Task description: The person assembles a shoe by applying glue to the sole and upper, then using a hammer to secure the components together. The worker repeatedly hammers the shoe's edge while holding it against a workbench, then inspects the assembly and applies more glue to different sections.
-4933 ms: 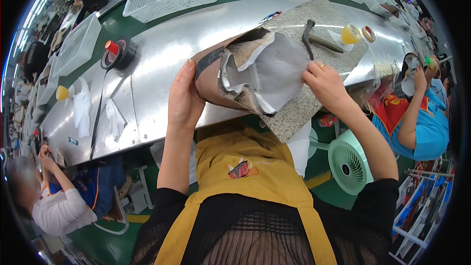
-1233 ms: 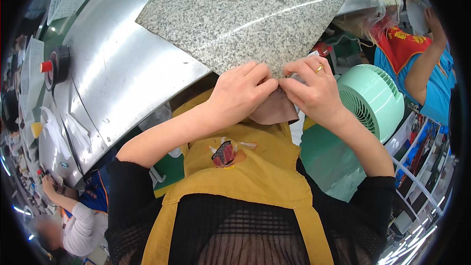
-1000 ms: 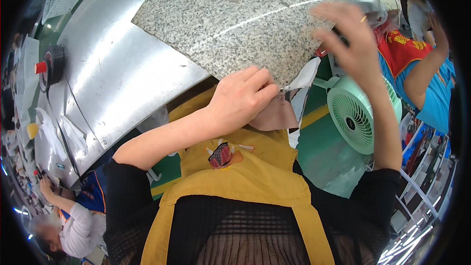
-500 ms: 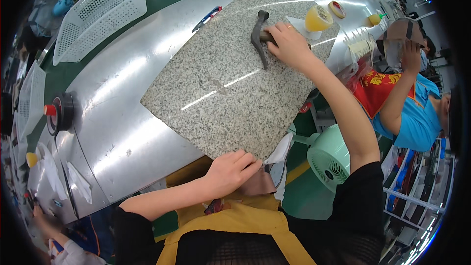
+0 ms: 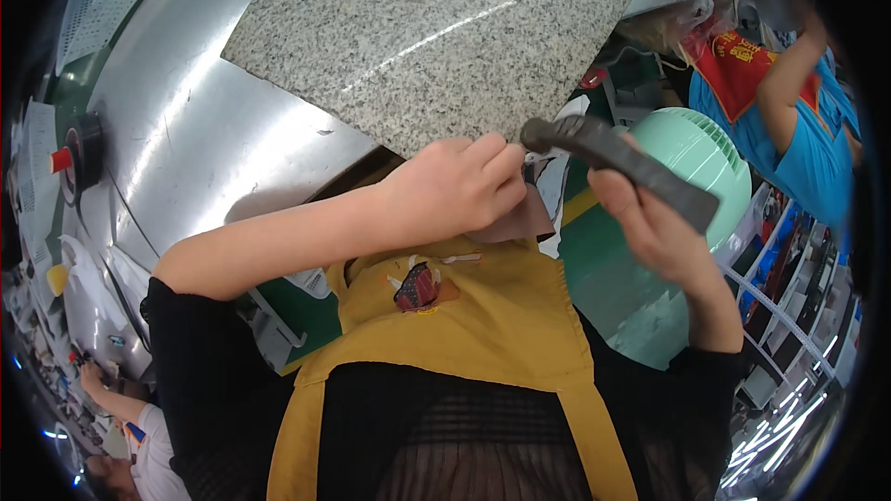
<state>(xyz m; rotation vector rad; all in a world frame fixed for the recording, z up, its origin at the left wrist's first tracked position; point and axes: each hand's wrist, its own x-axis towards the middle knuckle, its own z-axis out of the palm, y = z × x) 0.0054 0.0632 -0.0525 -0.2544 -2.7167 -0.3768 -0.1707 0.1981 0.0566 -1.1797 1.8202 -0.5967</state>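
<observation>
My right hand (image 5: 654,223) grips a dark hammer (image 5: 636,167), lifted off the slab and tilted beside my left hand. The hammer's striking end is close to my left fingers. My left hand (image 5: 459,186) is closed at the near corner of a speckled granite slab (image 5: 455,32), its fingertips pinched together. A brown leather-like piece (image 5: 531,218) hangs below those fingers, over the slab's near edge. My fingers cover its upper part.
The slab lies on a shiny metal table (image 5: 200,121). A black roll with a red core (image 5: 82,160) is on the left. A pale green fan (image 5: 691,162) stands low at right, near a co-worker in a blue shirt (image 5: 780,148). White baskets (image 5: 116,0) are at far left.
My right hand has picked the hammer up off the slab and brought it near, beside my left hand. The view has tilted down toward me. My left hand stays at the slab's corner.
</observation>
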